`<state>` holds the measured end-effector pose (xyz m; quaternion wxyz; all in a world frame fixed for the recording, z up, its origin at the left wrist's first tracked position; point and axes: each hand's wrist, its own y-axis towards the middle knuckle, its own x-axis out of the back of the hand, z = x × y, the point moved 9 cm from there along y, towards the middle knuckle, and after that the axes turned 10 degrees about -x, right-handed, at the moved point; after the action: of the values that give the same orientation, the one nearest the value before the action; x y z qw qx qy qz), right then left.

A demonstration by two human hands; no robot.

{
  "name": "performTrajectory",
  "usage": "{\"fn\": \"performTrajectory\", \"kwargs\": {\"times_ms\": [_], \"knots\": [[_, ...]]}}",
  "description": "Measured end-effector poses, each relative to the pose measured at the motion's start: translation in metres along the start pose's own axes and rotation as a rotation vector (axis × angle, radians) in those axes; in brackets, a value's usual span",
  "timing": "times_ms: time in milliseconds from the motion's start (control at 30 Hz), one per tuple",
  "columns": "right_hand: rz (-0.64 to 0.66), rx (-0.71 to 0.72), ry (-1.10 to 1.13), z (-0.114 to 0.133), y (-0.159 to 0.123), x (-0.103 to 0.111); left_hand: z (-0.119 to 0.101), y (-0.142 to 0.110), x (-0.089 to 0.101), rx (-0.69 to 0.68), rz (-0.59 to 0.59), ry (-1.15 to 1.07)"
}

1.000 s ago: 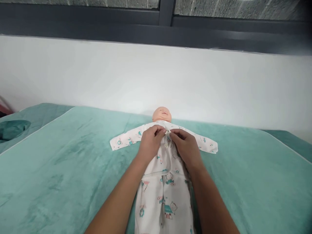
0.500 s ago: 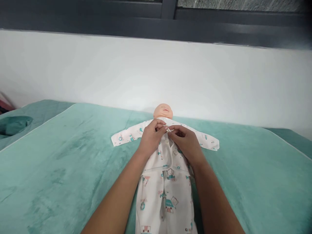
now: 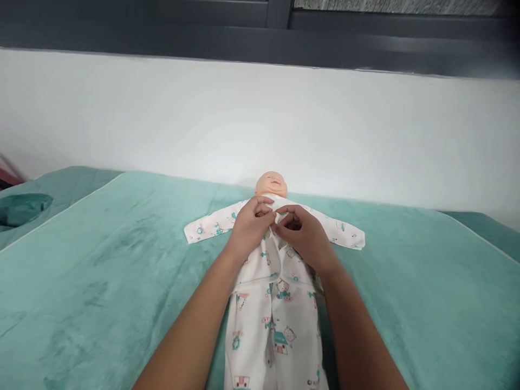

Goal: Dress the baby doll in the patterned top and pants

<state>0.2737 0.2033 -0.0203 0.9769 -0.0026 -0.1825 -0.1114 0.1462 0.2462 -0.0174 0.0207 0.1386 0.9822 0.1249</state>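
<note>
A baby doll (image 3: 271, 183) lies on its back, its bald head toward the wall. It wears a white printed baby shirt (image 3: 264, 265) with both sleeves spread wide, and matching printed pants (image 3: 284, 336) below. My left hand (image 3: 252, 225) pinches the shirt's front edge near the upper chest. Close against it, my right hand (image 3: 303, 230) pinches the other side of the front opening, its fingertips nearly touching the left ones. Below the hands the front flap hangs loose over the waist. Whatever fastener lies between the fingertips is hidden.
A green plush cover (image 3: 122, 260) with white seams spreads under the doll. Behind it rises a white wall (image 3: 260, 119), topped by a dark window frame (image 3: 162, 32). At the far left, a darker green folded piece (image 3: 24, 208) lies on the bed.
Both hands have shifted slightly left at the shirt's chest, and my right fingertips have moved in toward the left ones. The doll stays in place.
</note>
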Motion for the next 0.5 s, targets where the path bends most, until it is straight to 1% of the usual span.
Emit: {"fn": "performTrajectory", "kwargs": {"times_ms": [133, 233, 333, 433, 500], "knots": [[0.012, -0.01, 0.018, -0.001, 0.001, 0.0, 0.004, 0.0, 0.001, 0.035, 0.016, -0.094], [0.018, -0.016, 0.037, -0.002, 0.001, 0.0, 0.005, 0.0, 0.0, 0.023, 0.038, -0.12], [0.034, -0.028, 0.098, -0.003, 0.002, 0.001, 0.001, 0.0, 0.0, -0.022, 0.062, -0.028], [0.05, -0.076, 0.179, -0.008, 0.003, 0.002, -0.005, 0.0, -0.001, -0.085, 0.079, 0.136], [0.031, -0.105, 0.213, -0.012, 0.004, 0.004, -0.008, 0.0, -0.001, -0.124, 0.066, 0.232]]}}
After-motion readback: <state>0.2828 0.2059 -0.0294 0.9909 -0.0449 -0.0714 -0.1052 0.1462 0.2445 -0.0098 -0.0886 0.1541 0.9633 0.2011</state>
